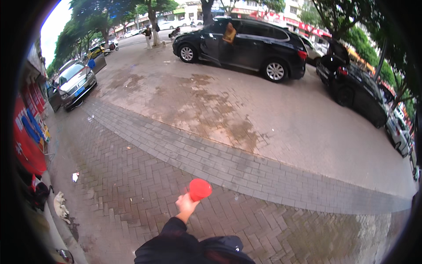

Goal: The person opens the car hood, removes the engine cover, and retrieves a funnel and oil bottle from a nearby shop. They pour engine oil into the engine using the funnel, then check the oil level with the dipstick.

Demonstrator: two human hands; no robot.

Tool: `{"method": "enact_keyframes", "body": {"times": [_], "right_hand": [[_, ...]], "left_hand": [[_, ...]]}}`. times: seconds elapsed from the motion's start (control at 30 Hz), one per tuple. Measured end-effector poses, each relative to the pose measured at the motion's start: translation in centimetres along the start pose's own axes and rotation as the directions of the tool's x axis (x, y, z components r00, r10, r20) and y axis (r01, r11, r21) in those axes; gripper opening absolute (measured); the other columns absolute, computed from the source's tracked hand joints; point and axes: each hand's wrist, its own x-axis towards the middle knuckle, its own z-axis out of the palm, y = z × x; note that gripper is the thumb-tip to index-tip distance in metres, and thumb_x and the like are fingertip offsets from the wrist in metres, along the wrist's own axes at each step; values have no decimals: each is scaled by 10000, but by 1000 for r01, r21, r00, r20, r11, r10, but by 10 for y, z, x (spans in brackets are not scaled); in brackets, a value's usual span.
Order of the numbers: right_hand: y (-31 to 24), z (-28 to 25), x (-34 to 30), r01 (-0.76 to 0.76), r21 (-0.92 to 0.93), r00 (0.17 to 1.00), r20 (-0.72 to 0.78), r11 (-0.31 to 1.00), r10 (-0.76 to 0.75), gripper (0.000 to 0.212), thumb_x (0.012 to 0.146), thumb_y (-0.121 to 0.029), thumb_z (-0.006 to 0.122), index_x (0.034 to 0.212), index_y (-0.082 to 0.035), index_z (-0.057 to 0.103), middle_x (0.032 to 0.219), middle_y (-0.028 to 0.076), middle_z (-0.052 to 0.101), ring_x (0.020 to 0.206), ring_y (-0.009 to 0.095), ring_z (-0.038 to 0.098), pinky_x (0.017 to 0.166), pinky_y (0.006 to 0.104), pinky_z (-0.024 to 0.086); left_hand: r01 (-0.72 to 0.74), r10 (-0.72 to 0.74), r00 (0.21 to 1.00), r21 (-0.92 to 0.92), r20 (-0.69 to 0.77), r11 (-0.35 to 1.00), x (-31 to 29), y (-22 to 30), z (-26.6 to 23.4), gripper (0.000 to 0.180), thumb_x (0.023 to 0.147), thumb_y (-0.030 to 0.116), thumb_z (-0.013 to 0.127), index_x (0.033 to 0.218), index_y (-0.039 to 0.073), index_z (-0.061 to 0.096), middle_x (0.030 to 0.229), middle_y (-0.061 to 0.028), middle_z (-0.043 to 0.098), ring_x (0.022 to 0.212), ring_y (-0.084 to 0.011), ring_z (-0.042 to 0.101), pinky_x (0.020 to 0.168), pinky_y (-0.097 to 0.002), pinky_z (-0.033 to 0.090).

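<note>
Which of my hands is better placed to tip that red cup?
Probably your left hand: it grips the red cup, held out over the brick paving, while your right hand isn't in view.

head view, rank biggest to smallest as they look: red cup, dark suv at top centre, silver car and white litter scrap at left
1. Dark SUV
2. Silver car
3. Red cup
4. White litter scrap

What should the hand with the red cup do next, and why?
Maybe the left hand should draw the red cup in a little, to steady it. It's held out over the brick paving with no second hand on it, and I can't tell whether anything's inside.
</note>
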Motion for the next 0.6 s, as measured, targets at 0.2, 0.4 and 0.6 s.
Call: {"method": "enact_keyframes", "body": {"times": [0.2, 0.4, 0.6], "right_hand": [[30, 16, 287, -12, 30, 1000, -8, 999, 12, 641, 716, -108, 810, 1295, 20, 565, 1119, 191, 684, 973, 322, 675, 902, 429, 538], [116, 56, 593, 35, 61, 998, 44, 998, -38, 646, 721, -118, 814, 1299, 23, 562, 1128, 192, 683, 981, 320, 674, 906, 428, 537], [123, 77, 883, 19, 60, 995, 95, 998, -25, 652, 726, -129, 819, 1304, 25, 560, 1136, 193, 681, 990, 318, 672, 910, 427, 537]], "left_hand": [[-292, 309, 948, -186, 70, 938, -9, 414, 157, 599, 676, 453, 871, 1139, 126, 677, 1142, -116, 671, 1237, -312, 502, 1022, -491, 360], [-559, 557, 819, -408, -137, 721, -62, 746, 336, 604, 644, 410, 904, 1134, 147, 666, 1128, -56, 678, 1174, -305, 536, 987, -479, 375], [-433, 442, 897, -273, -32, 859, -173, 887, 410, 589, 675, 478, 869, 1133, 157, 683, 1094, -71, 693, 1193, -305, 534, 978, -476, 376]]}}
